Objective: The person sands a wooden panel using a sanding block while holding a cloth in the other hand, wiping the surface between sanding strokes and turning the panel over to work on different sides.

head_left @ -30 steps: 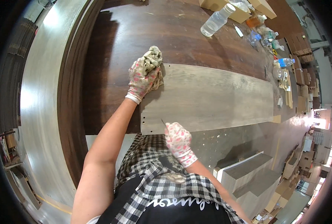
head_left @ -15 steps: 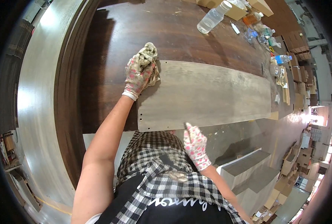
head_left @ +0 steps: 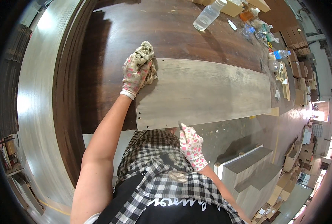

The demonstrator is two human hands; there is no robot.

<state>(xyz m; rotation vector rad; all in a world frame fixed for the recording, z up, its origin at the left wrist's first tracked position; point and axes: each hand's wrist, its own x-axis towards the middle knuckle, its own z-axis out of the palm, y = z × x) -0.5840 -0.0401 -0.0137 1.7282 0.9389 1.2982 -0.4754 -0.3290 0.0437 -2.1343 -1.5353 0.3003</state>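
My left hand point(head_left: 133, 76) wears a white glove with pink dots, soiled grey, and is closed round a crumpled, stained rag point(head_left: 145, 52). Hand and rag rest at the far left corner of a long grey wood-grain panel point(head_left: 211, 89), which has small dark holes near its left end. Just off the panel's near edge is my right hand point(head_left: 191, 146), in a cleaner dotted glove. Its fingers are closed on a thin dark tool; only the tip point(head_left: 180, 124) shows, close to that edge, and its kind is unclear.
Under the panel is a brown worktable point(head_left: 166, 33). A clear bottle point(head_left: 209, 15), a small white tube point(head_left: 232, 25) and several other bottles stand or lie toward its far right. Tall grey boards point(head_left: 39, 93) line the left. More grey panels point(head_left: 248, 168) are stacked below right.
My right hand has shifted slightly left, and the dark tip is now nearer the panel's near edge. My left hand stays at the corner with the rag. The whole view has shifted a little.
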